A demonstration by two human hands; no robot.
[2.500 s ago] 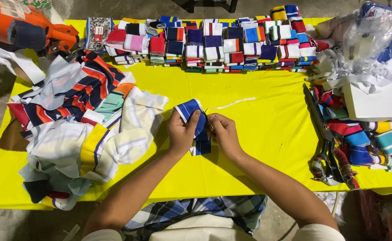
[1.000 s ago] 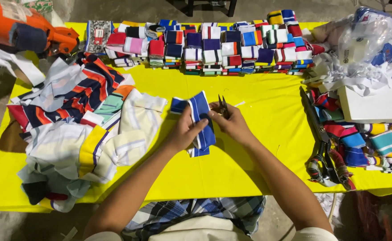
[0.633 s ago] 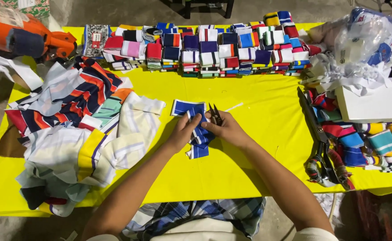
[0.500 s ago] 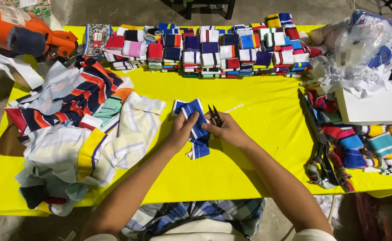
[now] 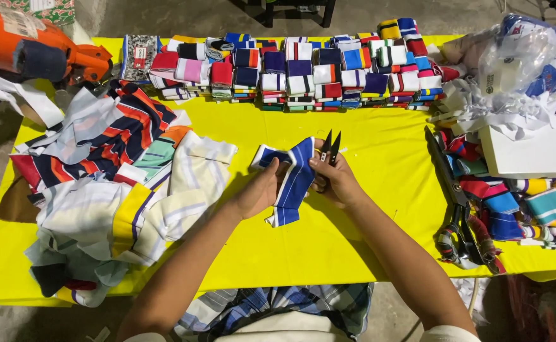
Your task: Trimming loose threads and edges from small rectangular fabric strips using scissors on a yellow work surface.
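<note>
A blue knit strip with white stripes (image 5: 294, 180) hangs between both hands over the yellow table (image 5: 379, 234). My left hand (image 5: 256, 193) grips its left side, fingers wrapped around the fabric. My right hand (image 5: 336, 182) pinches the strip's right edge and also holds small black thread snips (image 5: 330, 147), blades pointing up and away from me. A loose end of the strip dangles toward me below the hands.
A heap of striped fabric pieces (image 5: 110, 190) covers the table's left. Rows of folded coloured strips (image 5: 290, 69) line the far edge. An orange power tool (image 5: 34, 54) sits far left. Large scissors (image 5: 458, 215), more strips, a white box (image 5: 534, 152) and a plastic bag (image 5: 525, 60) crowd the right.
The hands and the blue strip stayed near the table's middle. The strip has been turned and refolded between the fingers, and the snips now point up beside its top edge.
</note>
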